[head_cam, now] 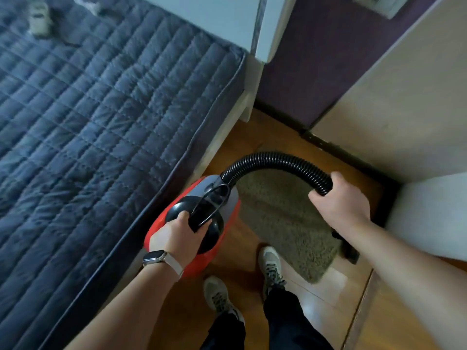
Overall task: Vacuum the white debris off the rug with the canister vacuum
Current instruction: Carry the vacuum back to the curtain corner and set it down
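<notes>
I carry a red and grey canister vacuum (228, 198) above the floor; my left hand (178, 234) grips its black top handle. Its black ribbed hose (273, 160) arches rightward to my right hand (341, 198), which grips the hose end. Under my right forearm a black nozzle part (350, 250) shows near the floor. A small olive shag rug (285, 223) lies on the wooden floor below the hose. I can make out no white debris on the rug in this blurred view.
A bed with a dark blue quilted cover (101, 109) fills the left side, with a few small items at its far end. A beige cabinet (404, 109) stands on the right. My two shoes (271, 266) stand on the wooden floor (326, 306) at the rug's near edge.
</notes>
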### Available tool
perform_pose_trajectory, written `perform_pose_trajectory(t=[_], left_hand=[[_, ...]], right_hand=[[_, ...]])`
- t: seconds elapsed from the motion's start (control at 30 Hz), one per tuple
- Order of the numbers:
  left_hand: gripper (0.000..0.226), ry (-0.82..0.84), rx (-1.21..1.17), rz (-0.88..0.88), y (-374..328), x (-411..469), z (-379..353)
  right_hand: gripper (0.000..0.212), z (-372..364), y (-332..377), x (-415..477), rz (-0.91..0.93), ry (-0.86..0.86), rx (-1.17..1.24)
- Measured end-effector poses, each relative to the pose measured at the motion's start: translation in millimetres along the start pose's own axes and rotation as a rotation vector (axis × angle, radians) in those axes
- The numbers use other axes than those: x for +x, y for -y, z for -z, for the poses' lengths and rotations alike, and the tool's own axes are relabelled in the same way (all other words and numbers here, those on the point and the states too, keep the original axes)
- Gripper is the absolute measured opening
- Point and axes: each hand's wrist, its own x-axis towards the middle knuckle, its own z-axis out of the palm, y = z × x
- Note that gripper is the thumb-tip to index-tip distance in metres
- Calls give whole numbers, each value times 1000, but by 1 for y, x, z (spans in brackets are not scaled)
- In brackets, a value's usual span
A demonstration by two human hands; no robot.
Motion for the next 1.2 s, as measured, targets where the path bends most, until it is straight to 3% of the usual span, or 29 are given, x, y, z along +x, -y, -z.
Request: perform_pose_trajectory(t=[0.27,0.6,0.93,1.2], left_hand=[[46,-66,-96,11,-16,-78,129],[39,-142,-345,29,-21,-166,226],[48,-378,-685,88,-44,-224,276],[46,-581,-659,258,-57,-267,298]], right_hand=[[27,145,31,-76,112,-132,86],[19,230,101,-165,313,-114,596],[24,288,160,-209,697,58,922],[20,307,176,-218,966,287,957]])
